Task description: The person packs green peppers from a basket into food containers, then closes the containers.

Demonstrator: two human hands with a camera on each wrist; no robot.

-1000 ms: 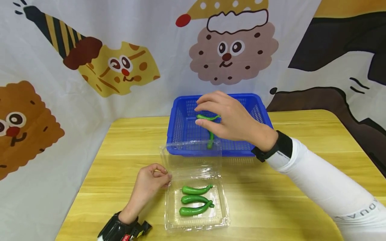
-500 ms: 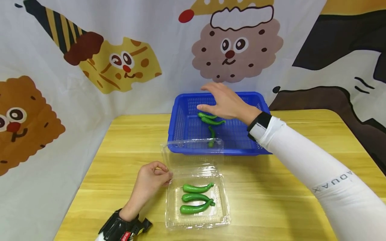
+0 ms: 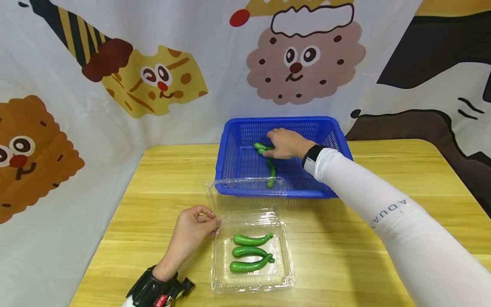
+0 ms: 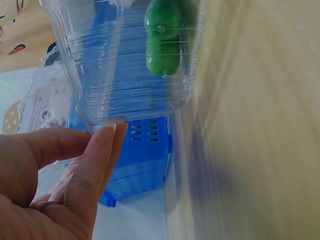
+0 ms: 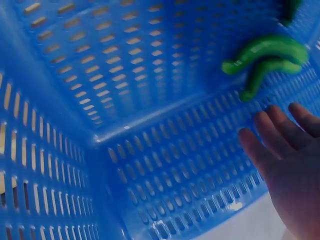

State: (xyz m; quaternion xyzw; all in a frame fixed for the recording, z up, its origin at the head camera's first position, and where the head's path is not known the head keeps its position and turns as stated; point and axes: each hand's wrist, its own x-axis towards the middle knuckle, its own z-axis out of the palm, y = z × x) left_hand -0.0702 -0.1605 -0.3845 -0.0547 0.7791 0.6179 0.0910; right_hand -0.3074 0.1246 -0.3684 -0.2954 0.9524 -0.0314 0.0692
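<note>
Head view alone shows three peppers (image 3: 245, 251) separately in the open clear container (image 3: 253, 281), others in the blue basket (image 3: 243, 164), on a wood-grain table (image 3: 168, 183) before cartoon-printed cloth (image 3: 226, 85). Left wrist view: the left hand (image 4: 65, 180) pinches the container's edge. Right wrist view: the right hand (image 5: 292, 172), fingers loosely extended, near glossy, curved green peppers.

Worn on R. is a white fabric sleeve (image 3: 360, 192) w/ dark grey letters (image 3: 382, 213), also a black wrist strap (image 3: 311, 154); on L., a black wrist device (image 3: 146, 286) w/ red label (image 3: 160, 301).
</note>
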